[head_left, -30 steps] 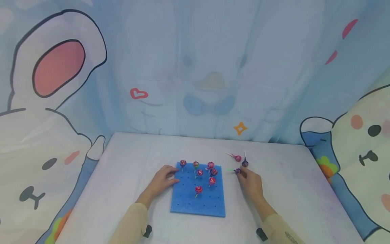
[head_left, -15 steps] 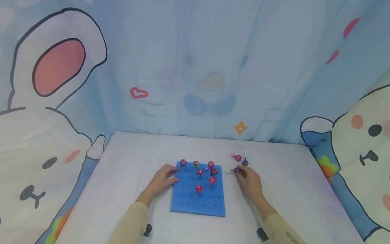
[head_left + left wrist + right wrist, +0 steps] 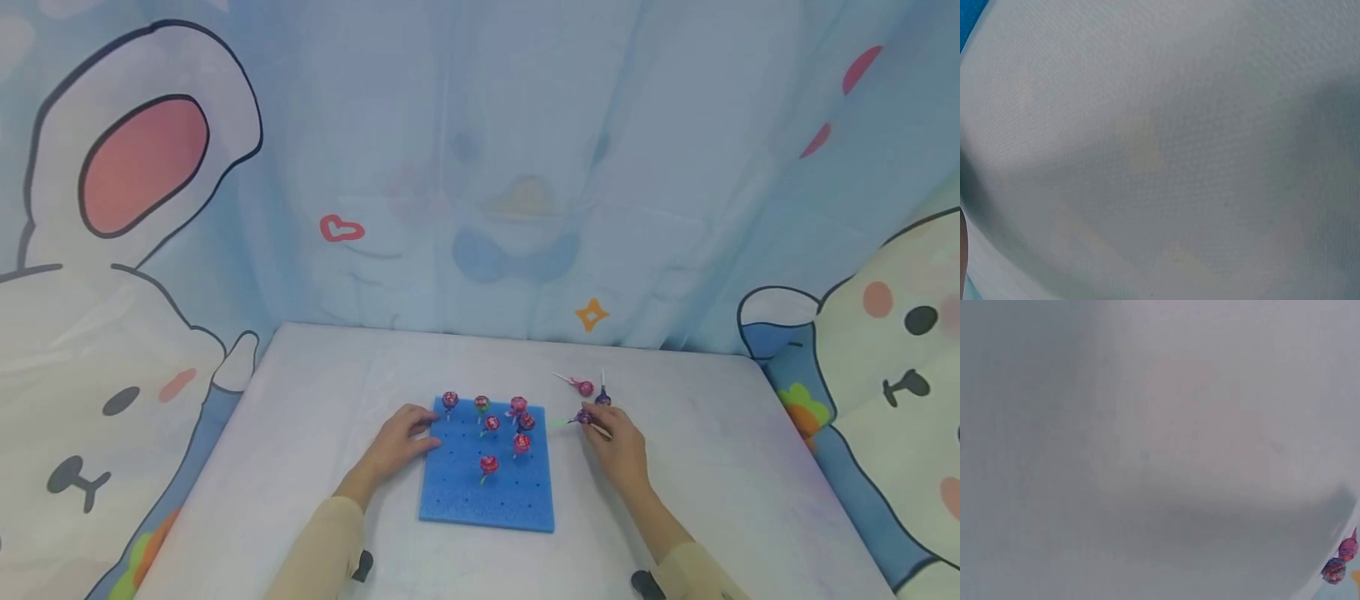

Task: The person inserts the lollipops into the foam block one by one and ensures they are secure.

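Left hand (image 3: 397,439): resting on the pale grey cloth-covered tabletop (image 3: 315,433), fingers loosely bent, fingertips touching the left edge of the square blue foam board pierced with rows of small holes (image 3: 468,500); nothing held.

Right hand (image 3: 618,450): on the tabletop just right of the foam board, fingers pinching the purple-wrapped lollipop with a green stick (image 3: 583,417); wrapped head at the fingertips, stick pointing left toward the board, head slightly raised off the cloth as far as can be told.

Foam board: flat, near the front middle of the tabletop, between the two hands. Seven red and purple wrapped lollipops standing upright in its holes (image 3: 489,464), clustered toward the far half.

Loose items: pink-wrapped lollipop with a pale stick (image 3: 585,387) lying on the cloth beyond the right hand; dark purple-wrapped lollipop with a white stick (image 3: 603,398) just beside it, stick pointing away.

Both sleeves beige.

Wrist views: mostly blurred cloth; right wrist view with two wrapped lollipop heads at the lower right corner (image 3: 1340,561).
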The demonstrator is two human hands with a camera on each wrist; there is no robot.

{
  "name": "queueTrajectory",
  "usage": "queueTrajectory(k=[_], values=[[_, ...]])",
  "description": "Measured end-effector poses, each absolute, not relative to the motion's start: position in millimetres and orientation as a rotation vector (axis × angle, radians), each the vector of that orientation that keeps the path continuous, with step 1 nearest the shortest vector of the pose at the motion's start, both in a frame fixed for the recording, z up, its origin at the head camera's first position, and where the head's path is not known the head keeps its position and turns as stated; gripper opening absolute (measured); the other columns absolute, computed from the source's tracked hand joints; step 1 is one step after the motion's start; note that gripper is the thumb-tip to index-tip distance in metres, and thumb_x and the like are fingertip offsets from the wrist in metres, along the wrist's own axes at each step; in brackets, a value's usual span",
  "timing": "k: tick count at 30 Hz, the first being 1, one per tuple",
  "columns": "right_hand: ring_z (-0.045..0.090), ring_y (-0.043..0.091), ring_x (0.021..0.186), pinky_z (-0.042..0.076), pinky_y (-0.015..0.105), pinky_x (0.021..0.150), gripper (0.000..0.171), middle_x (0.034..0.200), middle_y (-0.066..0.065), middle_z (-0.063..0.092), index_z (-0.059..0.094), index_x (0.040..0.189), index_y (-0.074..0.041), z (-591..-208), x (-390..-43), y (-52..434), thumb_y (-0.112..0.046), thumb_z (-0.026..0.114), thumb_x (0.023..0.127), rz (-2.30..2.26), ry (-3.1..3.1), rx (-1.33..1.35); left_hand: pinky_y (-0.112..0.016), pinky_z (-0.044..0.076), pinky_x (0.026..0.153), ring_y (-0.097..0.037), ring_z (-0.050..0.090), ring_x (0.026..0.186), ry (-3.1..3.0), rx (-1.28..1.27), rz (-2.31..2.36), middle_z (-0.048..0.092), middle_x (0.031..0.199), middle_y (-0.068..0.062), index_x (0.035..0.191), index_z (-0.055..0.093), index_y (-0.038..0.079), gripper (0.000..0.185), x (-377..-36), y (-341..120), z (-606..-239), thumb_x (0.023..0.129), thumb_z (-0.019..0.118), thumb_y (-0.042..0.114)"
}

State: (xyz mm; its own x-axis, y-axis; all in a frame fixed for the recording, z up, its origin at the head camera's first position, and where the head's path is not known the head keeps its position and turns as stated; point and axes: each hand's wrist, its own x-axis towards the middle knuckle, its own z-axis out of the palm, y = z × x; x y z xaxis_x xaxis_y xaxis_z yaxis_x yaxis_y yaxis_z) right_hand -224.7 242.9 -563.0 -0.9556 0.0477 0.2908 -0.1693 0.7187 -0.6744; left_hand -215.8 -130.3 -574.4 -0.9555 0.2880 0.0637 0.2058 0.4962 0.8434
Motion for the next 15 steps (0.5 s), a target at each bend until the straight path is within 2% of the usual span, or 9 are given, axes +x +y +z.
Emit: queueTrajectory(k=[8,15], values=[[0.066,0.029,0.106,0.057,0.034,0.086,0.035,0.113,0.011,0.065,0.066,0.119,-0.004,-551,-211,235,0.007,0.070,0.085,1.083,-2.550,0.258,-0.031,0.048,0.105,-0.022,0.055,0.122,2.637,0.426,1.475,0.056,0.126,-0.007,0.126,0.061,0.006,0.041,-215,-130,-574,0.090,0.073,0.022],[0.066,0.024,0.106,0.057,0.029,0.084,0.041,0.116,0.007,0.065,0.068,0.118,-0.006,-543,-200,228,0.009,0.074,0.080,0.969,-2.508,0.427,-0.031,0.049,0.104,-0.023,0.055,0.122,2.639,0.417,1.470,0.056,0.125,-0.007,0.126,0.061,0.007,0.042,-214,-129,-573,0.089,0.073,0.022]])
